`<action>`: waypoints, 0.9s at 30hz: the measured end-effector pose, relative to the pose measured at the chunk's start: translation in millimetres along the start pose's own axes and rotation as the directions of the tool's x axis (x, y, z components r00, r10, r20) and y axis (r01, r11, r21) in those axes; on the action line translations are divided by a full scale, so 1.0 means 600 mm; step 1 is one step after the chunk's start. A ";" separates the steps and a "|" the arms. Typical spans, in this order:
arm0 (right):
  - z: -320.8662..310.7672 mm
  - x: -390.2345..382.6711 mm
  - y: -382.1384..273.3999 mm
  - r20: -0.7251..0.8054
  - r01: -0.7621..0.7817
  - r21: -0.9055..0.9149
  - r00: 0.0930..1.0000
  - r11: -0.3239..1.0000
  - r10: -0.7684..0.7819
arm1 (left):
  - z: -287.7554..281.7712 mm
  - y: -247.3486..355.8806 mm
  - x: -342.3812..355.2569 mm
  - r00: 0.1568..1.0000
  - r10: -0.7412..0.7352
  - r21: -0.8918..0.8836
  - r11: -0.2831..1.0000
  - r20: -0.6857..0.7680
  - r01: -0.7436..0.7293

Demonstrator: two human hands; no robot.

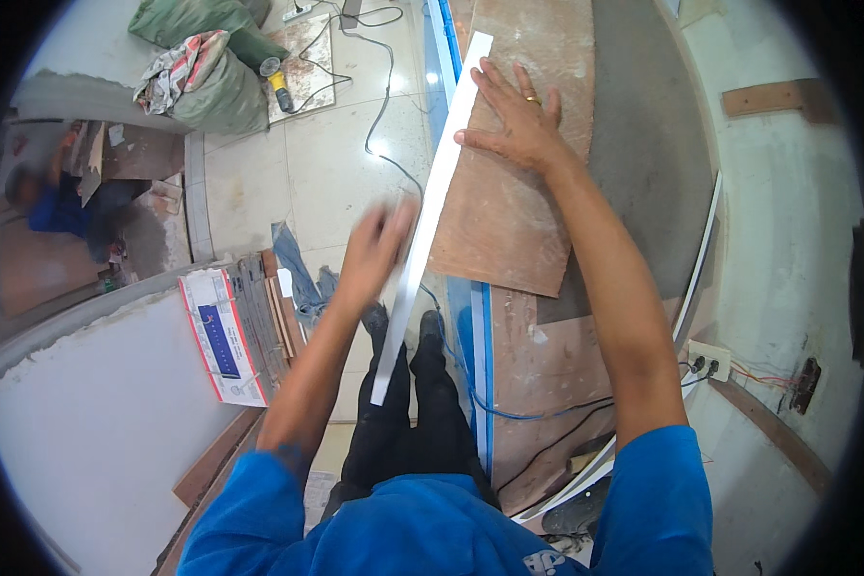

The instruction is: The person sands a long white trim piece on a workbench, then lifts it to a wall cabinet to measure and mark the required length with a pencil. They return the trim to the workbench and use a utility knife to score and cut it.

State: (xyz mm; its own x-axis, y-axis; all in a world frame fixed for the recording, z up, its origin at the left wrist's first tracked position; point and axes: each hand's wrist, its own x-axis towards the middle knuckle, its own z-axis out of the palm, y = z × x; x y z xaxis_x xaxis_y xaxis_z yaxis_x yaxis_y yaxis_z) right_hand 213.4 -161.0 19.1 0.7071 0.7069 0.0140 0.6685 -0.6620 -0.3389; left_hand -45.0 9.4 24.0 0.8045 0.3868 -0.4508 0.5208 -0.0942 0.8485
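Observation:
A long, narrow white strip (439,192) slants from the top of the work surface down past its left edge, its lower end over my legs. My right hand (520,120) lies with fingers spread, the thumb and fingertips on the strip's upper part. Beneath that hand is a brown wooden board (509,226), resting on the work surface (648,144). My left hand (379,245) is beside the strip's left edge, at about its middle. Motion smears its fingers, so I cannot tell whether they touch the strip.
Dark and blue cables (523,417) run across the lower work surface to a wall socket (708,363). At left stand stacked panels (250,307) and a red-white box (223,336). Filled green sacks (216,96) and a yellow-black power tool (278,88) are farther off. Another person (62,206) crouches at far left.

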 end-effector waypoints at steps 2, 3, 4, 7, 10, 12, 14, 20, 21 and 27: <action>0.001 -0.002 -0.006 -0.003 0.001 -0.012 1.000 1.000 -0.002 | -0.055 -0.089 -0.163 0.996 -0.089 -0.220 0.971 0.006 0.088; 0.001 -0.008 -0.005 0.005 -0.012 -0.014 1.000 1.000 0.012 | -0.088 -0.108 -0.214 0.981 -0.193 -0.364 0.912 0.024 0.189; 0.000 -0.008 -0.006 0.012 -0.015 -0.015 1.000 1.000 0.015 | -0.106 -0.118 -0.250 0.956 -0.290 -0.501 0.821 0.048 0.274; -0.002 0.002 -0.016 0.007 0.003 -0.028 1.000 1.000 -0.002 | -0.085 -0.147 -0.295 0.947 -0.322 -0.605 0.752 0.010 0.262; -0.010 0.002 -0.017 0.035 0.001 -0.027 0.999 1.000 -0.001 | -0.061 -0.158 -0.271 0.984 -0.078 -0.482 0.864 0.158 0.146; -0.014 0.003 -0.019 0.054 -0.005 -0.034 0.998 0.999 0.007 | -0.033 -0.136 -0.265 0.992 -0.042 -0.458 0.884 0.122 0.094; -0.016 0.004 -0.017 0.062 -0.012 -0.056 0.998 0.998 0.015 | -0.022 -0.129 -0.265 0.996 -0.009 -0.385 0.922 0.088 0.043; -0.002 -0.063 -0.055 0.089 0.029 -0.127 0.996 0.991 -0.018 | 0.004 -0.110 -0.283 0.992 0.094 -0.126 0.987 -0.081 -0.103; -0.008 -0.073 -0.071 0.124 0.020 -0.138 0.992 0.990 -0.003 | 0.003 -0.102 -0.284 0.987 0.123 -0.046 0.991 -0.099 -0.128; -0.009 -0.090 -0.071 0.043 0.036 0.056 0.998 0.998 -0.038 | 0.005 -0.055 -0.298 0.959 0.265 0.164 0.955 -0.105 -0.246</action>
State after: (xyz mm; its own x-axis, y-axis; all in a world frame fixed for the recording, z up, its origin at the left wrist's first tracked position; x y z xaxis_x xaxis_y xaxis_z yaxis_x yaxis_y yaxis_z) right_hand 147.9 -172.1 37.9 0.6703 0.7419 -0.0138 0.6795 -0.6212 -0.3905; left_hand -205.0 -59.6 75.6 0.8791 0.4420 -0.1785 0.3467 -0.3358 0.8758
